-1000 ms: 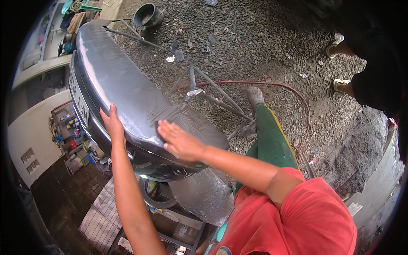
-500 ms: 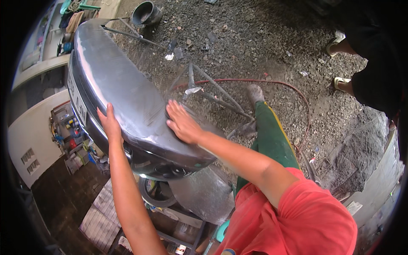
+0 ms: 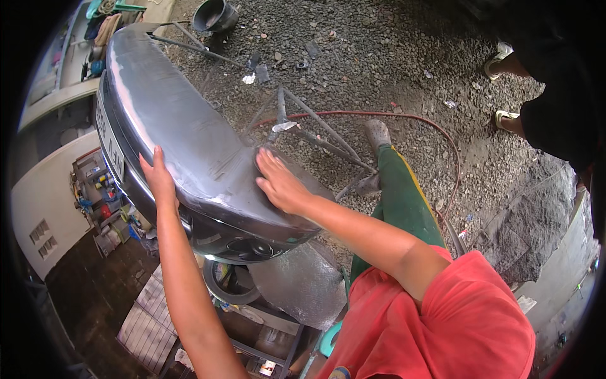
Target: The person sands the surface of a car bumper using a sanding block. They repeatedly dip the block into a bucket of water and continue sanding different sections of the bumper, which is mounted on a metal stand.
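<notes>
Head view shows the grey car bumper (image 3: 189, 145) lying across a welded metal stand (image 3: 315, 136) over the gravel ground (image 3: 391, 57), raised so you can work its top face. Your right hand (image 3: 281, 183) lies flat and open on the dull sanded patch, palm pressing down; whether anything sits under it, you cannot tell. Your left hand (image 3: 158, 177) hooks open fingers over the near edge, likely steadying the panel. A red hose (image 3: 404, 117) curves behind the stand, and another person's sandalled feet (image 3: 505, 88) stand well apart.
</notes>
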`<state>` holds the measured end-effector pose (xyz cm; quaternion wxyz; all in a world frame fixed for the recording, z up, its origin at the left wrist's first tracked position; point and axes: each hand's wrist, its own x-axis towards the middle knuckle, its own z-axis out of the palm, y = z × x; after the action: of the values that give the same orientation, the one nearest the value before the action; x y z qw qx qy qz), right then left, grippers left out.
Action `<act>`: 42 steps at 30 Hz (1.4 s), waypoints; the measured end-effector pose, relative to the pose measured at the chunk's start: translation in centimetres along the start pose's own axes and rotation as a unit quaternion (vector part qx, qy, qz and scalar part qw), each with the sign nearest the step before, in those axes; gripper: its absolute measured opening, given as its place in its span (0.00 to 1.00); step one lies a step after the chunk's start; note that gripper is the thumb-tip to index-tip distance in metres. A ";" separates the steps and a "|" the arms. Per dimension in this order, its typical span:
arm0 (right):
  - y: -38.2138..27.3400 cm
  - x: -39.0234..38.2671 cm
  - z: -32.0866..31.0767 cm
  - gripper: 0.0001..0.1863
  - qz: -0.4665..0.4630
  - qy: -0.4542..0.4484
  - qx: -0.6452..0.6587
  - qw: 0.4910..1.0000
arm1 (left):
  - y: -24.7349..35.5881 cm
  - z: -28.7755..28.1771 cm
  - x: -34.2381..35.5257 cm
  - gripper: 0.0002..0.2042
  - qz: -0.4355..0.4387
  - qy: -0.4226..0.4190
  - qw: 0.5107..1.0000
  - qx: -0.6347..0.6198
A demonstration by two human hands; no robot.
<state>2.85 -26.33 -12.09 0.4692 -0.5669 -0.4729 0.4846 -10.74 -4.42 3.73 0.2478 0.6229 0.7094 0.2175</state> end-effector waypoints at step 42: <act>-4.6 2.7 1.1 0.32 -0.058 -0.001 -0.083 0.995 | -0.3 -0.3 0.3 0.44 -0.012 -0.006 1.000 -0.011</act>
<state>1.57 -23.10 -7.94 0.4469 -0.5752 -0.5442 0.4163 -11.20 -4.19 3.73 0.2617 0.6129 0.7128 0.2184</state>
